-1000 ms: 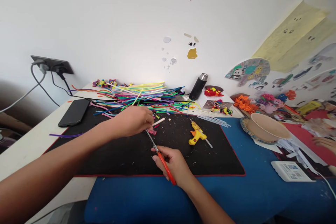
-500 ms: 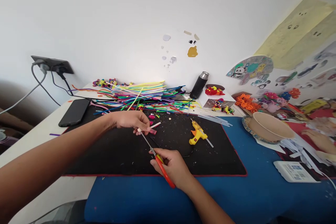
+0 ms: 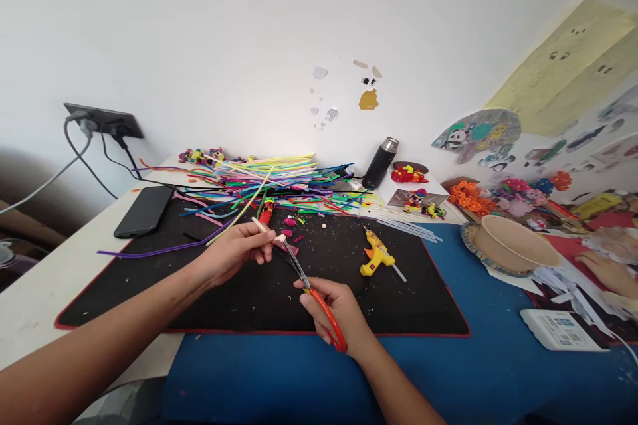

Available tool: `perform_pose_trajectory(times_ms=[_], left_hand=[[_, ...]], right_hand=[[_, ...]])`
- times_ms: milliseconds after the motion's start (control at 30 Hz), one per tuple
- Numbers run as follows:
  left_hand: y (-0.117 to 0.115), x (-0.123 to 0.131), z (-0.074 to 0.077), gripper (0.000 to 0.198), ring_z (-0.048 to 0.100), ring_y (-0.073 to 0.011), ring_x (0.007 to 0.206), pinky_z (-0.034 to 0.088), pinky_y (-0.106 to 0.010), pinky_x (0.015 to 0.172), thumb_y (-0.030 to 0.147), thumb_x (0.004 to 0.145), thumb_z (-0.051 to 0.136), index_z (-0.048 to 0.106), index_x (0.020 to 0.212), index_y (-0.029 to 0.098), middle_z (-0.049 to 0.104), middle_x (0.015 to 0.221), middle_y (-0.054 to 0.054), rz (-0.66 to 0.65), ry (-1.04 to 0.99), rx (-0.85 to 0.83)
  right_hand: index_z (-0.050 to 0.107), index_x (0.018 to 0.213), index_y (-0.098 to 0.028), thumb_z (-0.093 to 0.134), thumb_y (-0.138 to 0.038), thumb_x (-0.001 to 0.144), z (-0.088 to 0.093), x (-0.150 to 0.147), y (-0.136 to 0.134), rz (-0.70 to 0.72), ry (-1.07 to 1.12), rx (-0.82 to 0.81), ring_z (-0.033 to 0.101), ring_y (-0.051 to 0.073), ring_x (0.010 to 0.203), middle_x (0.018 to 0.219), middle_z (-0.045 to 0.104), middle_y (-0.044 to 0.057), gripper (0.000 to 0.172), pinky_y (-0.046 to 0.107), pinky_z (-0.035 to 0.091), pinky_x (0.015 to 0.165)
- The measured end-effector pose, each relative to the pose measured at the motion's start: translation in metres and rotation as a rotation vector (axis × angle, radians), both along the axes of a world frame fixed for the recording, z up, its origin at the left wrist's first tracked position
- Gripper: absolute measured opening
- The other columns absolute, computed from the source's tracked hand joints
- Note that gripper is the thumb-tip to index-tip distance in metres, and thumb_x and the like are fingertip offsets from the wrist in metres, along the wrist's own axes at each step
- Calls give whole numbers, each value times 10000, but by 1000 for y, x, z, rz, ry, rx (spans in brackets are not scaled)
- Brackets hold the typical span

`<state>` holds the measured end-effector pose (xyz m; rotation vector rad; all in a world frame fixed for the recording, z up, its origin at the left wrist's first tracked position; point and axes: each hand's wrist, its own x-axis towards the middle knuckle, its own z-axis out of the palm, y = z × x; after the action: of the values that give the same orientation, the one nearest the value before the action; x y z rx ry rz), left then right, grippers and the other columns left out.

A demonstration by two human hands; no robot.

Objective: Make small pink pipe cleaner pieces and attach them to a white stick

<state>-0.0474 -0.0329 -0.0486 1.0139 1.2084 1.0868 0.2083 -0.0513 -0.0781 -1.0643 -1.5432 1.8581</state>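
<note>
My left hand (image 3: 242,249) is closed in a pinch on a short white pipe cleaner (image 3: 260,226), which slants up and left from the fingertips. At its right end is a small white knob (image 3: 282,238). Scissors (image 3: 331,319) with red-orange handles are gripped in my right hand (image 3: 339,312), their blades pointing up-left. The blade tips meet the white knob; whether they touch or cut it is too small to tell. Just behind my left hand lies a red pipe-cleaner figure (image 3: 266,214), beside small magenta pieces (image 3: 290,222).
A black mat (image 3: 209,299) covers the table. On it rests a yellow glue gun (image 3: 377,254). Behind are piled colourful pipe cleaners (image 3: 269,176) and a black flask (image 3: 380,164). A phone (image 3: 144,211) lies left; a beige bowl (image 3: 518,240) and another person's hand (image 3: 605,272) are right.
My left hand has shifted left and slightly down and turned, so the white pipe cleaner now slants up-left. The scissors have moved a little right. The red figure behind is more exposed.
</note>
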Motion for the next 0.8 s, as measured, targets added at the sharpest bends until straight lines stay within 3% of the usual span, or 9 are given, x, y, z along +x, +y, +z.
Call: perform_pose_trajectory(times_ms=[133, 233, 333, 467, 700, 800], left_hand=[[-9, 1, 8, 376, 636, -166, 667, 521, -275, 650, 543, 926, 667, 731, 850, 180, 722, 754, -33, -31, 440, 297], [-13, 2, 14, 318, 684, -181, 760, 515, -269, 724, 466, 996, 591, 756, 935, 201, 779, 880, -41, -1, 772, 505], [-15, 5, 18, 285, 719, -193, 827, 511, -272, 768, 382, 1026, 543, 753, 955, 202, 797, 938, -57, 10, 972, 706], [-12, 4, 20, 270, 722, -181, 807, 496, -261, 728, 324, 1046, 520, 735, 952, 191, 788, 908, -54, -17, 1095, 848], [6, 10, 26, 285, 688, -181, 777, 461, -267, 690, 288, 1051, 490, 715, 900, 199, 750, 854, -49, -151, 1212, 878], [17, 16, 27, 278, 664, -172, 780, 451, -262, 701, 291, 1035, 517, 714, 859, 203, 722, 827, -38, -187, 1133, 833]], right_hand=[[708, 1221, -95, 742, -667, 802, -1, 2, 2, -1, 30, -15, 351, 61, 298, 436, 435, -110, 710, 188, 291, 325], [700, 1235, -94, 735, -669, 815, -1, 1, 3, -4, 42, -12, 347, 61, 297, 428, 431, -113, 712, 184, 277, 326], [696, 1243, -98, 731, -682, 812, 0, 1, 3, -1, 43, -9, 351, 61, 300, 438, 428, -115, 727, 184, 275, 327], [692, 1232, -90, 733, -693, 804, 0, 1, 3, 8, 32, -21, 345, 58, 298, 435, 431, -116, 741, 182, 270, 326], [689, 1246, -97, 737, -689, 800, -3, -1, 4, 7, 38, -40, 345, 50, 302, 476, 430, -120, 742, 180, 270, 324], [685, 1259, -108, 745, -694, 786, -1, -2, 4, -16, 38, -65, 342, 47, 306, 488, 425, -123, 756, 177, 276, 324]])
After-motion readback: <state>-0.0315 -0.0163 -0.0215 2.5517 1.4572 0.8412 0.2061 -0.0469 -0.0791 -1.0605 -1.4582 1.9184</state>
